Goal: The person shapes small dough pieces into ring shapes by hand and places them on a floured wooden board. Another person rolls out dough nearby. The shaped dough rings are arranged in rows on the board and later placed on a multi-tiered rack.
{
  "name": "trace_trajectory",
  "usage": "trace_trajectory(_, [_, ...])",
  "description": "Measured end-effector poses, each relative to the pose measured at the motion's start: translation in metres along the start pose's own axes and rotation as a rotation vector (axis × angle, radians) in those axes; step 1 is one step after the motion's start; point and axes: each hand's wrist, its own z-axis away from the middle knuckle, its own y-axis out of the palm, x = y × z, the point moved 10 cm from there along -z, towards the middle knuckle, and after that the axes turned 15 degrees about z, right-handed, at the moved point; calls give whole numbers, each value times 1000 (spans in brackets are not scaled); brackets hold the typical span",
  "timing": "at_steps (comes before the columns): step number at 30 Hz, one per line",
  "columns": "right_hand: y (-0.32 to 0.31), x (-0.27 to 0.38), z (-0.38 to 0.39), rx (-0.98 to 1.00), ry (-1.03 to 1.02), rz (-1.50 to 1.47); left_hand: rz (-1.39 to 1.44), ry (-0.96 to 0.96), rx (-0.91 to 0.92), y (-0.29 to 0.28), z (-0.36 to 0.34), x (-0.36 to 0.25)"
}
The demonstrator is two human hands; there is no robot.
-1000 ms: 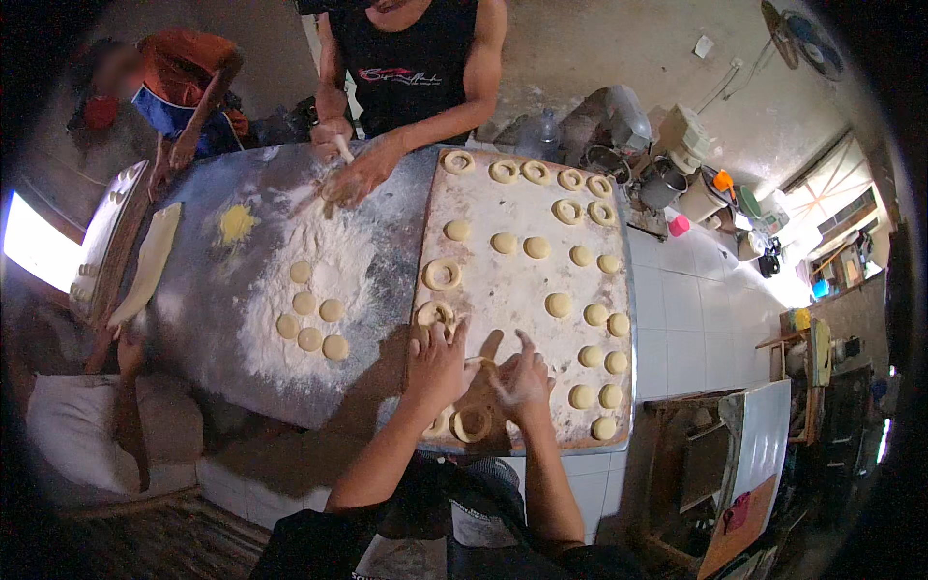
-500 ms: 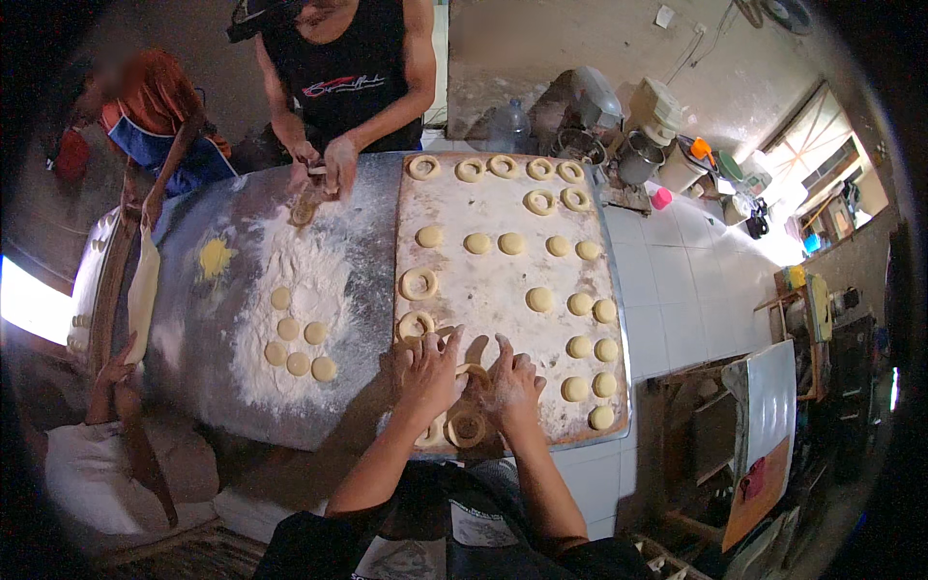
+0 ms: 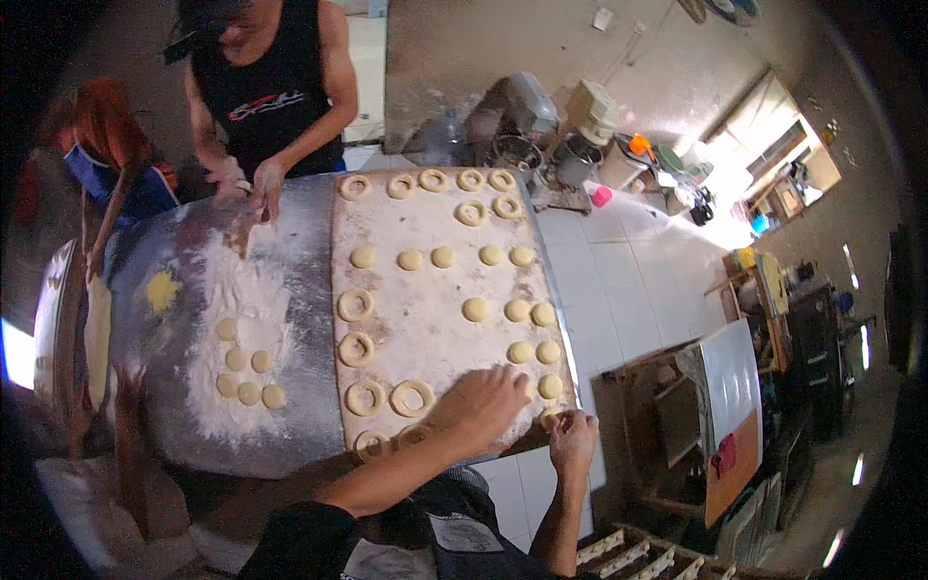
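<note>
A floured board (image 3: 411, 324) holds rows of flat dough rounds (image 3: 475, 309) and dough rings (image 3: 356, 305). My left hand (image 3: 486, 406) reaches across the board's near right part, fingers curled over a dough round that they mostly hide. At the near right corner, my right hand (image 3: 572, 437) pinches another dough round (image 3: 551, 417) by its edge. Left of my left hand lies a dough ring (image 3: 412, 397). Below it, my left forearm partly covers one more ring (image 3: 414, 435).
Left of the board, flour (image 3: 242, 309) and several dough rounds (image 3: 235, 360) lie on a metal table (image 3: 314, 222). Across it, a person (image 3: 266, 106) handles a small piece over the flour. Two more people work at the left. Buckets (image 3: 577, 159) and a wooden rack (image 3: 638, 556) stand at the right.
My hands have left the dough ring, which now lies on the board, and moved right to the dough rounds. The view has swung right.
</note>
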Motion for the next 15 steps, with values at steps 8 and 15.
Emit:
trace_trajectory(8, [-17, 118, 0, 101, -295, -535, 629, -63, -309, -39, 34, 50])
trace_trajectory(15, [61, 416, 62, 480, -945, -558, 398, -662, -893, -229, 282, 256])
